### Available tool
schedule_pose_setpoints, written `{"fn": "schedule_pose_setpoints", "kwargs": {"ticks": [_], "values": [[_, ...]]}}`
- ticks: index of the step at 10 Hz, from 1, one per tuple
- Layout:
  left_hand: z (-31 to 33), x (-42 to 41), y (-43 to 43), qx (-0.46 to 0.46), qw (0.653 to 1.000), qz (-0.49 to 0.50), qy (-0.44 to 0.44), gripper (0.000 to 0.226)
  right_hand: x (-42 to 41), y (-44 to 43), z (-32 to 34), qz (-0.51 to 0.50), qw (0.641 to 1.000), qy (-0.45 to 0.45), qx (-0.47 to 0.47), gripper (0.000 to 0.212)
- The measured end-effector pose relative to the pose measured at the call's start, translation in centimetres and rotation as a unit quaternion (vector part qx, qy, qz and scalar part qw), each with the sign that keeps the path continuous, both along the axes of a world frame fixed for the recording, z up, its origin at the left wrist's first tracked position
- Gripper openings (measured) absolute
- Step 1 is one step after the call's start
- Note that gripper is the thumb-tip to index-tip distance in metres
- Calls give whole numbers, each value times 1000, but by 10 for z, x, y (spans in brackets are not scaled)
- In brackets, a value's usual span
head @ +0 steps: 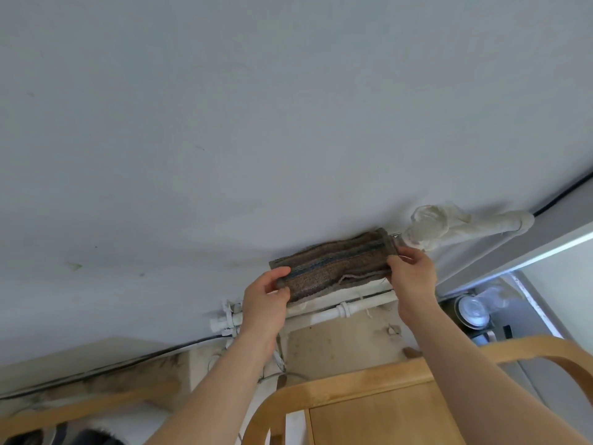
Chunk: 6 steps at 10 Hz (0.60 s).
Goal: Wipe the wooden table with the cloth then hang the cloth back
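Brown cloth (333,264) pinched by left hand (266,303), right hand (414,281) against grey wall (224,123) above white pipes (340,311); wooden table (385,419) below.

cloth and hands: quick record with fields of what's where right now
item: brown woven cloth with a blue stripe, stretched along the wall just above a white horizontal wall pipe
left hand: grips the cloth's left end
right hand: pinches its right end
surface: light wooden table, lower down, cloth not on it
stage: hanging the cloth, both hands on it
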<state>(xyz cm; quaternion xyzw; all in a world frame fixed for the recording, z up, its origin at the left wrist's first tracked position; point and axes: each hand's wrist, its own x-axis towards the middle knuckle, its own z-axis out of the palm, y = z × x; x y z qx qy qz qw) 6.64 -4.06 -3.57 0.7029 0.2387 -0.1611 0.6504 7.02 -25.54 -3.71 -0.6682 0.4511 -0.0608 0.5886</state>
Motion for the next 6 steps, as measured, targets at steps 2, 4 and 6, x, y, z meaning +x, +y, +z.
{"fn": "schedule_pose_setpoints", "kwargs": {"ticks": [2,4,6], "values": [[16,-14,8,423,855,-242,-180,52,-33,21,10,214,890,-22,-402,51],[27,-36,14,430,793,-408,-137,79,-40,26,16,498,778,135,-358,75],[93,-70,61,316,914,-192,-166,39,-60,41,80,408,863,-4,-298,71]]}}
